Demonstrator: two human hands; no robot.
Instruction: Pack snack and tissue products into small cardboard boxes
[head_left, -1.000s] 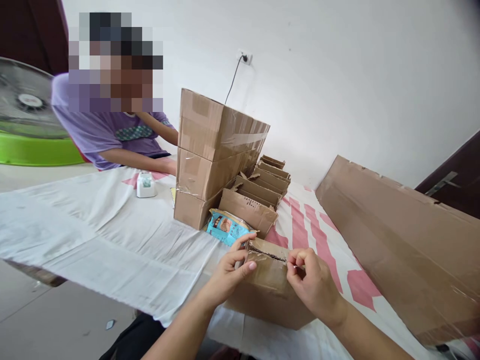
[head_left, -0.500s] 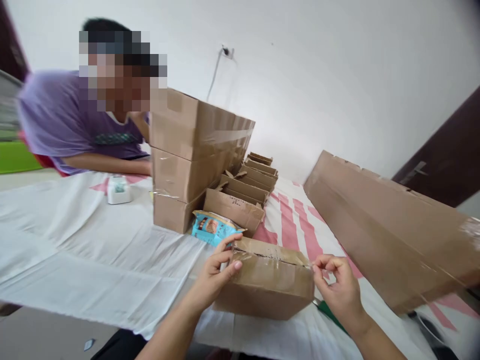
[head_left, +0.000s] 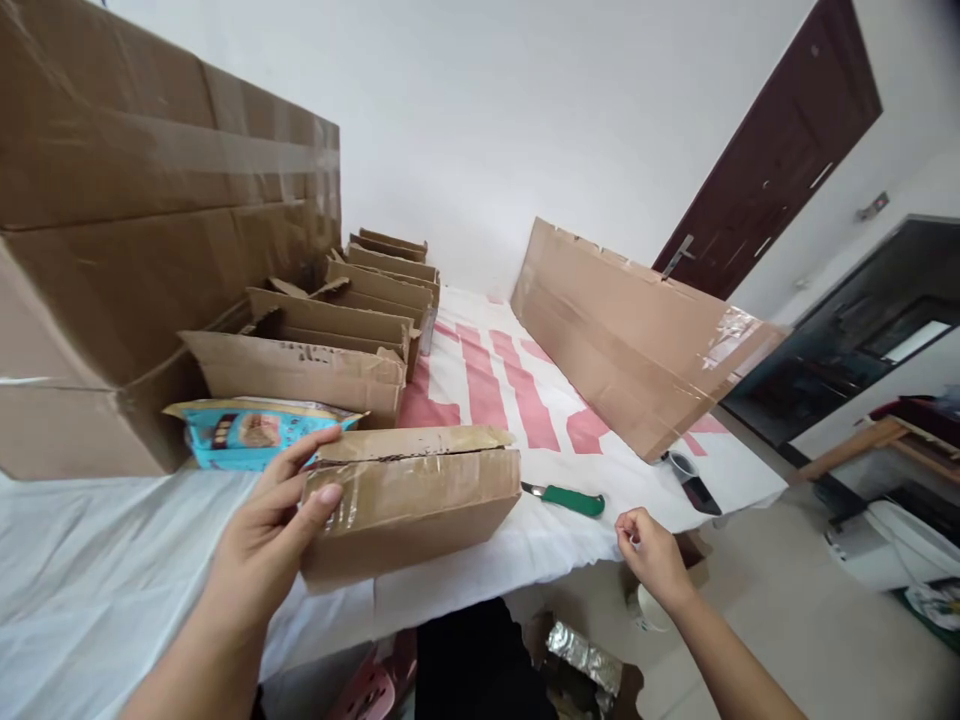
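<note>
1. Your left hand [head_left: 274, 530] was clamped on the left end of the taped box [head_left: 420, 515], at the front of the desk [head_left: 142, 580]; its contents were hidden.
2. Your right hand [head_left: 651, 555] was apart from the box, fingertips drawn together; whether they held anything, you couldn't tell.
3. The blue packet [head_left: 259, 432] was partly covered by your left fingers.
4. The green-handled knife's [head_left: 571, 500] blade tip was indistinct beside the box.
5. The frame cut off the stacked cartons [head_left: 150, 190].

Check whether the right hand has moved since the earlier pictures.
Yes, to the right. Against the resting green-handled knife, the right hand, which partly hid it half a second ago, now shows beyond its handle end.
</note>
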